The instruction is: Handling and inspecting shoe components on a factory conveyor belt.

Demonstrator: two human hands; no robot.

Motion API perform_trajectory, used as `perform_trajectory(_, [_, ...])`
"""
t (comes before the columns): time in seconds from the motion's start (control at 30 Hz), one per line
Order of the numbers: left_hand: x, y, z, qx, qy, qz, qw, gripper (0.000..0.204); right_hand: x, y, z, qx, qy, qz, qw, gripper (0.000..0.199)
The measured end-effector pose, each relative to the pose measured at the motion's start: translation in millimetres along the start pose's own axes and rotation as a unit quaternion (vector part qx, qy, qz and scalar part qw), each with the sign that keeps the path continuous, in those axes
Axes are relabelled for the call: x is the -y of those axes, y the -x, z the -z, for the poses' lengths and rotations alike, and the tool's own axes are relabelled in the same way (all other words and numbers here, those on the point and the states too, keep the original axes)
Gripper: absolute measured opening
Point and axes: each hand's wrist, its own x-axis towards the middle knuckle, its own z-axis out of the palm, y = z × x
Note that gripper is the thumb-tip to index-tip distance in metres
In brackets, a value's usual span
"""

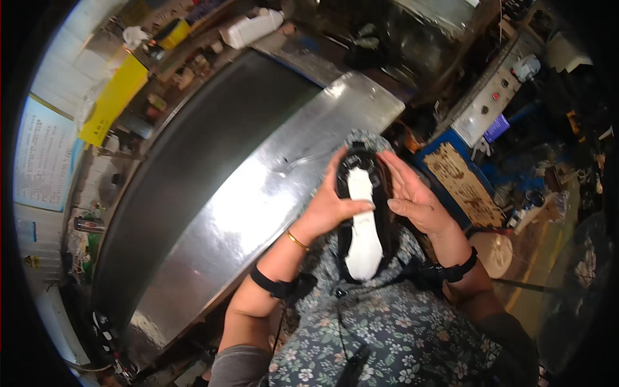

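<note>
Dark belt (193,168): it is seen at the left, running beside the metal surface.
Metal surface (258,213): a shiny curved steel top, its right edge is met by the floral apron.
Left hand (330,205): it is closed on the shoe from the left, the thumb is laid across the white insole.
Shoe (362,213): a black shoe with a white insole (362,238), it is held upright between both hands, over the right edge of the metal surface and the apron.
Right hand (416,197): it is pressed flat on the right side of the shoe, fingers stretched, not curled.
Floral apron (387,329): it is worn below the shoe.
</note>
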Motion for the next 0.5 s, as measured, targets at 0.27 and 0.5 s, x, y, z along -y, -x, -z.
perform_trajectory(0.27, [1, 16, -18, -0.107, 0.082, -0.001, 0.991, 0.101, -32, 89, -47, -0.075, 0.258, -0.129, 0.955, 0.065])
perform_trajectory(0.5, [-24, 28, -79, -0.083, -0.241, -0.114, 0.96, 0.098, 20, 59, 61, -0.053, -0.058, -0.238, 0.968, 0.099])
